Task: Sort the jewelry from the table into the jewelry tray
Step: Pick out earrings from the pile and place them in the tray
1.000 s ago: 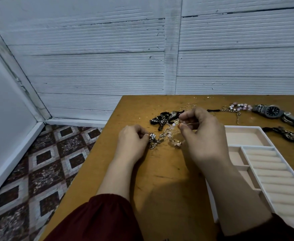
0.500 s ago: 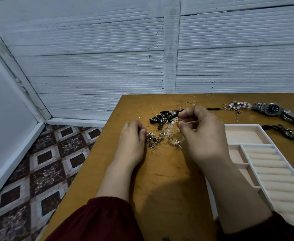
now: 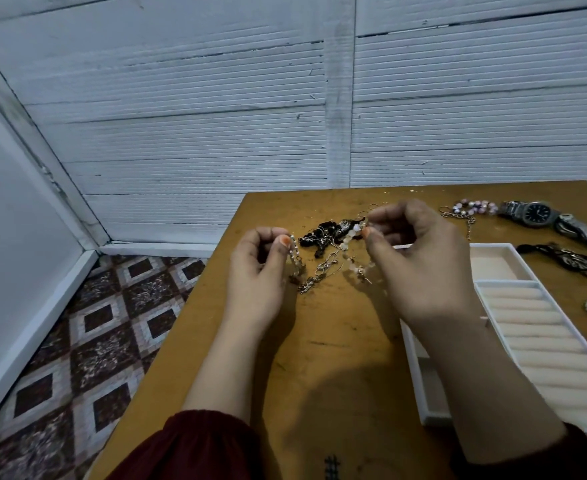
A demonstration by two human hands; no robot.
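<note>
Wooden bench [image 3: 337, 341], white ribbed wall [image 3: 181, 133] behind. The fingers of our left hand [image 3: 257, 275] and right hand [image 3: 422, 271] each pinch the beaded chain tangle [image 3: 323, 268]; it spans sideways between them, jewelry tray [image 3: 508, 283] under our right wrist.
</note>
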